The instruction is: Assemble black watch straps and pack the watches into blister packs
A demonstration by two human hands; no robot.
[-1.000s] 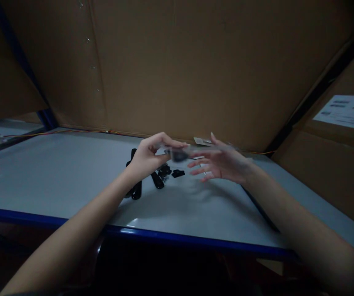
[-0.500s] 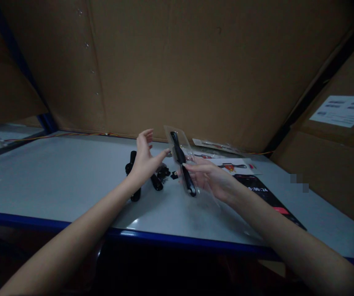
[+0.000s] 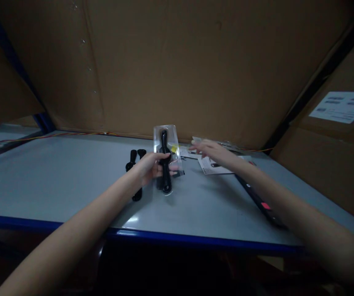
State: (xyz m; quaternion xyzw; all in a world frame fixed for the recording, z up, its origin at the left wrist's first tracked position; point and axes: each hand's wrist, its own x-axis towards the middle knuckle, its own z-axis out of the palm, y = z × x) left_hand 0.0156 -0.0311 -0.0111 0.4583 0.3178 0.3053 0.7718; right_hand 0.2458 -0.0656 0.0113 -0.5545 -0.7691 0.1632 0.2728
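My left hand (image 3: 150,168) grips a clear plastic blister pack (image 3: 168,144) around its lower middle, holding it upright just above the tabletop. Inside the pack is a long black knobbed part (image 3: 164,162). Black handle-like pieces (image 3: 131,161) lie on the table behind and under my left wrist, partly hidden by it. My right hand (image 3: 210,150) is apart from the pack, its fingers spread and extended just above a printed white leaflet (image 3: 212,167). I cannot tell whether they touch it.
The grey tabletop (image 3: 72,185) has a blue front edge (image 3: 195,244). A dark flat box with a red mark (image 3: 265,206) lies under my right forearm. Cardboard panels (image 3: 195,70) rise behind and at the right, with a white printed label (image 3: 341,107). A thin coloured wire (image 3: 72,133) runs along the back.
The blister pack has passed from my right hand to my left. My right hand has moved back and right, over the leaflet.
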